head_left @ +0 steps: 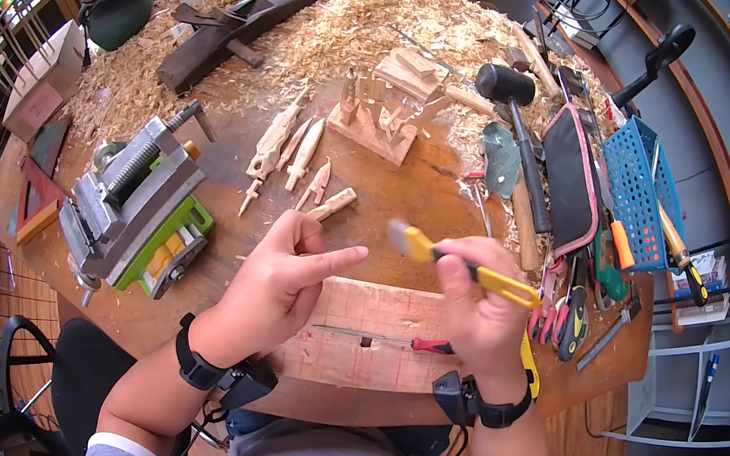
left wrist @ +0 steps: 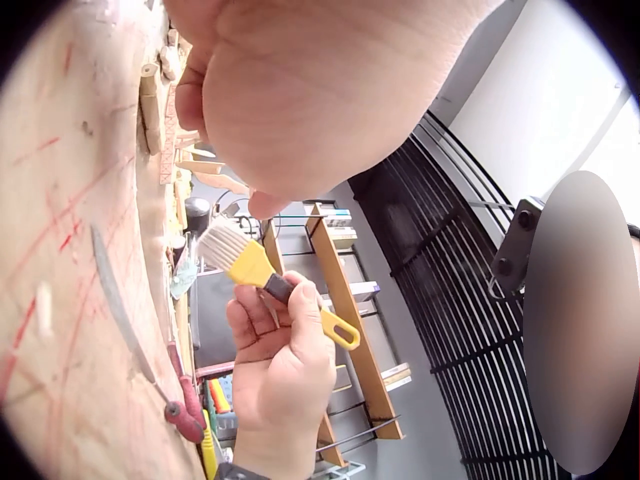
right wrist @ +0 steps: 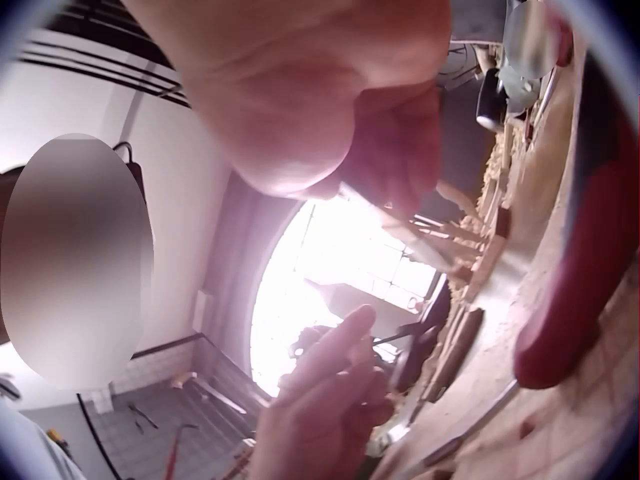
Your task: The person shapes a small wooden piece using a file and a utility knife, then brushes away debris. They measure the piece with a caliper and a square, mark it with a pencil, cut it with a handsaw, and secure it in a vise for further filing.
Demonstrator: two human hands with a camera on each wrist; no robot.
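My right hand [head_left: 492, 303] grips a brush [left wrist: 248, 262] by its yellow and black handle, above the wooden board. In the left wrist view its pale bristles point up and to the left. My left hand [head_left: 278, 276] faces it, index finger extended toward the brush and the other fingers bent, holding nothing. Below both hands lies the pale board [head_left: 342, 306], marked with red lines and pierced by a small dark square hole. Across it rests a slim metal tool with a red handle [head_left: 432, 346], its thin blade pointing left.
A metal vise [head_left: 133, 199] stands at the left. Beyond the board lie carved wooden pieces [head_left: 275, 141] and a wooden block with upright parts [head_left: 371, 132]. Wood shavings [head_left: 392, 10] cover the back, beside a long dark plane [head_left: 249, 25]. A mallet [head_left: 505, 85], pliers and a blue basket [head_left: 639, 177] sit right.
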